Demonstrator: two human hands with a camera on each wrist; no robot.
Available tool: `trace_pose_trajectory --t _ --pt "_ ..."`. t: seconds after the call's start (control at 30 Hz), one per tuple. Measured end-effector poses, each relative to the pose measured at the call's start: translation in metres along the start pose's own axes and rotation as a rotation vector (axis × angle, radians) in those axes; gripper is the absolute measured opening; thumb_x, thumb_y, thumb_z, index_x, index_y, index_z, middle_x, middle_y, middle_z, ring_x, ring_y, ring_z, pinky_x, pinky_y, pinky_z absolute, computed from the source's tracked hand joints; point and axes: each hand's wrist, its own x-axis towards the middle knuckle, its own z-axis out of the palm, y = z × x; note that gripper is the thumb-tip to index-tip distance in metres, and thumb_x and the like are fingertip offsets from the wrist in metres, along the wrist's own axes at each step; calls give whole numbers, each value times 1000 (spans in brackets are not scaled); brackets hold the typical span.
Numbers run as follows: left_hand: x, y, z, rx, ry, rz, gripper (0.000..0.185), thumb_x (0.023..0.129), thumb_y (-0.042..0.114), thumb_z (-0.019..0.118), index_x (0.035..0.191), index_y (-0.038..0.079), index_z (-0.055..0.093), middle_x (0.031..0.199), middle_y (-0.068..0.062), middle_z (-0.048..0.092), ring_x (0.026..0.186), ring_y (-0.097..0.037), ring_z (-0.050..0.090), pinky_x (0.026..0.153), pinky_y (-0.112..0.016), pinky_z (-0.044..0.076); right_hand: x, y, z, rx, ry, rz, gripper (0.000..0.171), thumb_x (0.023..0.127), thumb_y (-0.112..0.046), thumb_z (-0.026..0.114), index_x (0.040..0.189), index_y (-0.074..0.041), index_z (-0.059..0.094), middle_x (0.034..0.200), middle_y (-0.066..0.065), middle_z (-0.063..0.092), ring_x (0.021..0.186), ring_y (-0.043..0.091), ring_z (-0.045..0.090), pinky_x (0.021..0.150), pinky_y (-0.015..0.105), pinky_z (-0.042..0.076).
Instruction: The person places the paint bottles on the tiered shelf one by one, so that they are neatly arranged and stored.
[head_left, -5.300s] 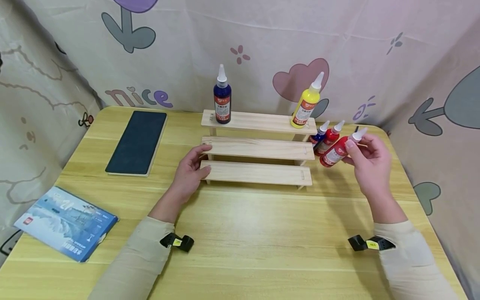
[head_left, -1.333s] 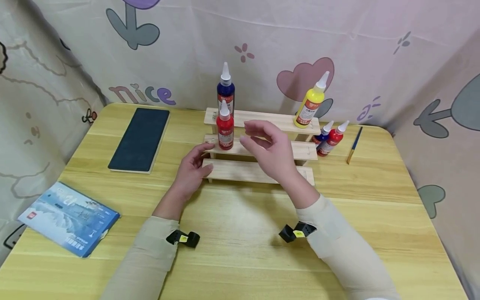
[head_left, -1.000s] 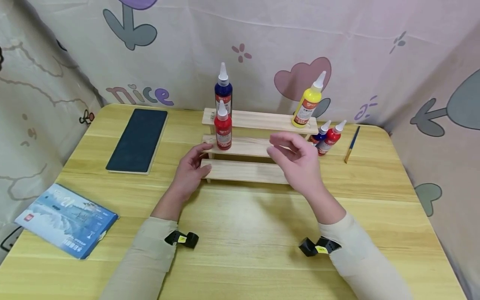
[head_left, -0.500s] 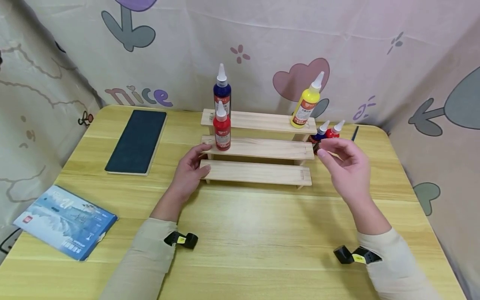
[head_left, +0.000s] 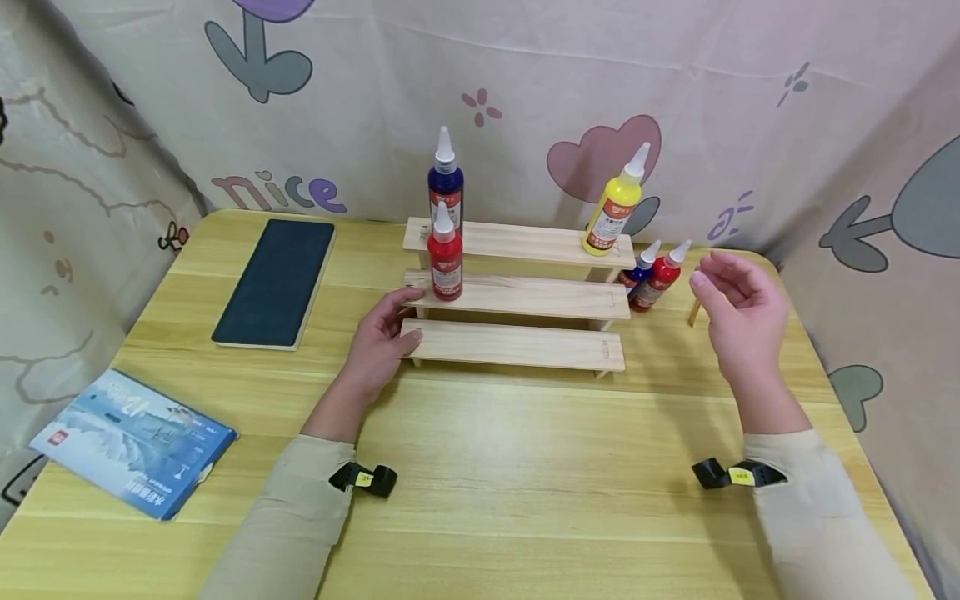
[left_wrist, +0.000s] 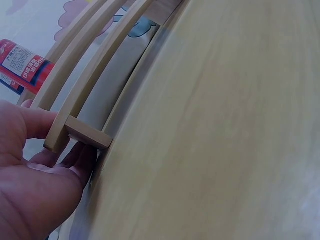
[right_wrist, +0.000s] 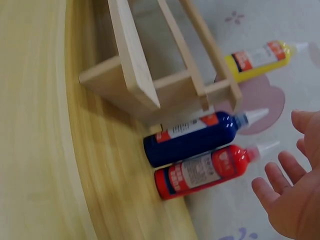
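Note:
A three-step wooden display rack (head_left: 525, 297) stands mid-table. My left hand (head_left: 378, 342) grips its left end, thumb at the lowest plank, as the left wrist view also shows. On the middle step, at the left, a red paint bottle (head_left: 447, 265) is upright. Behind it a dark blue paint bottle (head_left: 446, 182) stands on the top step, partly hidden. A yellow paint bottle (head_left: 611, 215) occupies the top step's right end. My right hand (head_left: 746, 321) hovers with relaxed fingers and nothing in them, just right of another red bottle (right_wrist: 202, 172) and blue bottle (right_wrist: 190, 137).
A paintbrush (head_left: 694, 313) lies on the table, mostly covered by the right hand. To the left are a dark-covered notebook (head_left: 276, 283) and a blue picture-covered pad (head_left: 138, 442). A patterned curtain (head_left: 510, 50) hangs along the back and sides.
The right hand carried a red bottle from the right to the middle step's left end and let go. It then moved back right, beside the remaining bottles. The left hand stays on the rack.

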Motion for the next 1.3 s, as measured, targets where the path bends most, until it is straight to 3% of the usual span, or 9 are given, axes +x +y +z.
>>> trace_pose_trajectory --t 0.37,0.53,0.93,1.13,1.3 --pt "0 0 1 0 -3 -2 55 84 -18 54 129 13 53 136 -2 46 126 -20 38 107 -38 25 26 26 -1 -44 -105 194 44 81 -9 72 123 -6 60 119 14 57 105 18 57 83 17 46" --pt "0 0 1 5 -4 -8 54 84 -17 54 130 13 53 137 -2 45 127 -20 38 107 -38 25 30 34 -1 -106 -167 219 42 84 -11 70 125 -8 59 120 10 57 110 18 55 82 16 46" --pt "1 -2 0 8 -9 -5 55 84 -17 54 130 13 52 137 -1 45 128 -19 37 108 -38 24 36 46 0 -281 -196 265 43 87 -23 66 127 -7 59 117 5 55 106 16 53 80 14 46" --pt "0 -1 0 6 -8 -6 54 84 -17 53 130 13 52 137 -1 45 128 -19 36 108 -38 24 36 50 1 -231 -164 248 40 84 -19 70 121 -5 62 114 5 58 106 17 55 79 15 47" --pt "0 1 0 5 -9 -5 54 84 -17 53 130 12 52 137 -2 45 128 -18 36 108 -38 24 34 58 3 -121 -177 274 42 84 -18 70 122 -3 60 112 5 59 102 16 57 76 21 50"
